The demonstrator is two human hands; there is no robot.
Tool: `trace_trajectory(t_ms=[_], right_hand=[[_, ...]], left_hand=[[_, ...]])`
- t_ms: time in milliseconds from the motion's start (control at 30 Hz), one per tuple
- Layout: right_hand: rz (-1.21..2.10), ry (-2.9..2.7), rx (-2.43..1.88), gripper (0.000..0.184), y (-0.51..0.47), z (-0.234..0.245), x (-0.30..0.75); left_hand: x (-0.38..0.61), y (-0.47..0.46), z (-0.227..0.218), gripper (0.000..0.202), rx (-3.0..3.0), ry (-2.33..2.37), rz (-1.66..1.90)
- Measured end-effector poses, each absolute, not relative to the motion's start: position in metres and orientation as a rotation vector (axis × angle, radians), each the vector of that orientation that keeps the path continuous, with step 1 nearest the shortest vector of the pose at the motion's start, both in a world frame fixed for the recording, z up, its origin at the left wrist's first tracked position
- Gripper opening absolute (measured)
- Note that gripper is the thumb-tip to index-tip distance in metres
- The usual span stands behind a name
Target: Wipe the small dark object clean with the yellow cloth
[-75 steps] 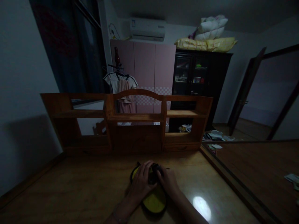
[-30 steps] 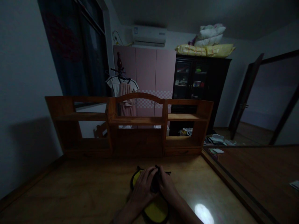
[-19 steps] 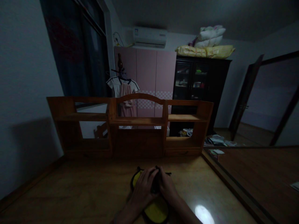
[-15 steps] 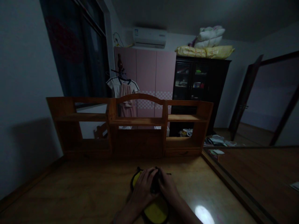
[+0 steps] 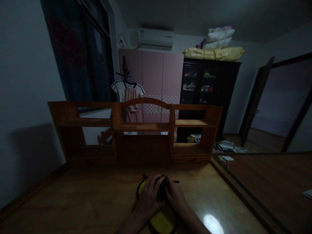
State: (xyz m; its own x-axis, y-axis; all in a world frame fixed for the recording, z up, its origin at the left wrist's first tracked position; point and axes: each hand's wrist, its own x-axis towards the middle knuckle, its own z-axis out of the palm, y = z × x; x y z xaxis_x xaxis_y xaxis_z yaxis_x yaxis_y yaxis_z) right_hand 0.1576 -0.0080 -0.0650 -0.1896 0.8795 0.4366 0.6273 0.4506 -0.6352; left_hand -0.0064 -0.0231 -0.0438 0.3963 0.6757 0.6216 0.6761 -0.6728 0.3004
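Head view: left hand and right hand are sitting closer together around a small, dark, lumpy piece

Compared with two and a half seconds ago, the hands are leaving less of the dark piece showing between them, and the room is sitting slightly lower in view. Since half a second ago, hardly anything is shifting.

The left fingers are curving over the dark piece while the thumb is coming round its near side, so that hand is gripping it. The right fingers are bending against its other side; their tips are hiding, so whether they are gripping cannot be told.

Beneath the hands, a flat yellow thing with rounded ends and black edging is lying on a glossy, light-brown wooden desk. Its yellow is showing beyond the left fingers and again below the wrists; whether it is one piece or two cannot be told. A thin black end is poking out past the right hand.

Behind, a reddish-brown wooden shelf unit with an arched middle is standing at the desk's far edge.
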Motion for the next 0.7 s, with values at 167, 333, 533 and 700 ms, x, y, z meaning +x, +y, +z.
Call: trace_trajectory(t_ms=[167, 333, 533, 700], right_hand=[[0.430, -1.958, -1.200, 0.041, -0.0102, -0.0628, 0.1563], [0.414, -1.926, -1.113, 0.044, -0.0114, -0.0629, 0.1554], [0.430, -1.901, -1.089, 0.043, -0.0098, -0.0638, 0.1552], [0.465, -1.891, -1.127, 0.041, -0.0092, -0.0635, 0.1536]], left_hand=[[-0.0078, -0.0229, -0.0418, 0.077, -2.638, -1.266, -1.153], [-0.0087, -0.0248, -0.0391, 0.077, -2.652, -1.270, -1.141], [-0.0077, -0.0242, -0.0398, 0.076, -2.629, -1.285, -1.164], [-0.0074, -0.0242, -0.0400, 0.076, -2.640, -1.249, -1.187]])
